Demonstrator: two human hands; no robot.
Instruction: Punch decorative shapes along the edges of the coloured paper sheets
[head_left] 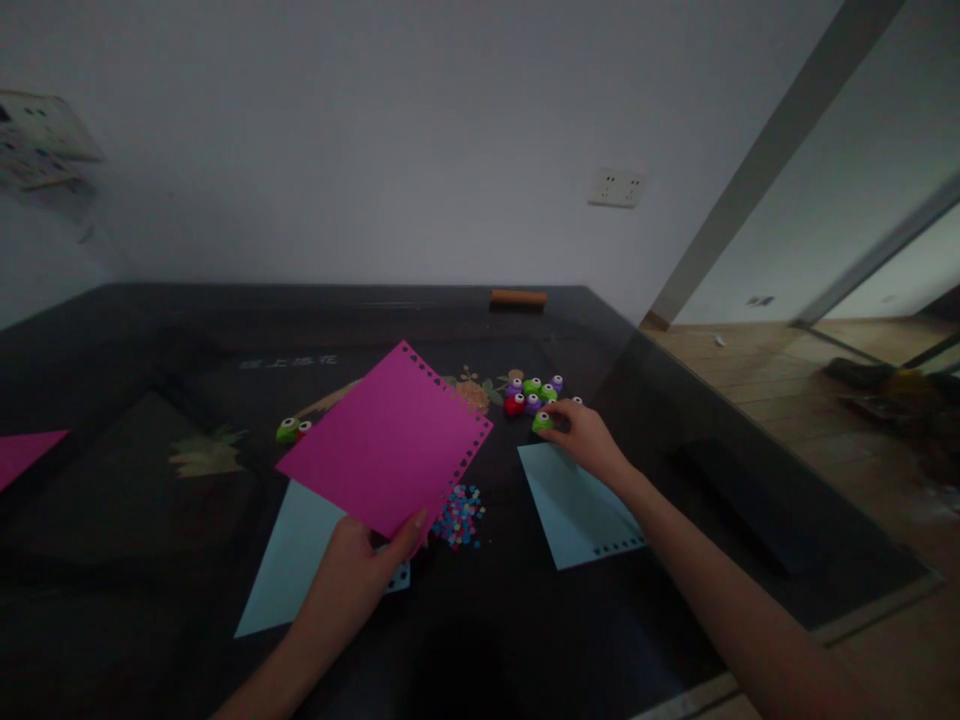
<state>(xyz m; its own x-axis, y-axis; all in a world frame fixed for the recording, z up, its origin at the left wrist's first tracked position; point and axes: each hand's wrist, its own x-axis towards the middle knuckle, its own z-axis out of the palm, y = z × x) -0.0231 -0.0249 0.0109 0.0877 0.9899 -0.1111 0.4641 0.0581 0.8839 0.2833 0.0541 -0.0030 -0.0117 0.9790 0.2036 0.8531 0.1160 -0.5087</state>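
Pink paper sheet (386,440), punched along one edge, is held tilted above the dark table (150,330), pinched at its near corner by the left hand (352,580). Right hand (589,440) closes its fingers on a green punch (541,422) beside a cluster of punches (534,392). Confetti (459,517) lies between two pale blue sheets (577,505).

Punches (534,394) right of the held sheet (385,443) — confetti (459,516) between two flat sheets (294,565) on the table (112,560)

Dark glass-topped desk (150,560), bearing two pale blue sheets (574,505), scattered confetti (459,517), a cluster of small colourful punches (534,392), another green punch (288,430), a pink sheet (22,452) at the left edge, an orange bar (518,297) at the far edge.
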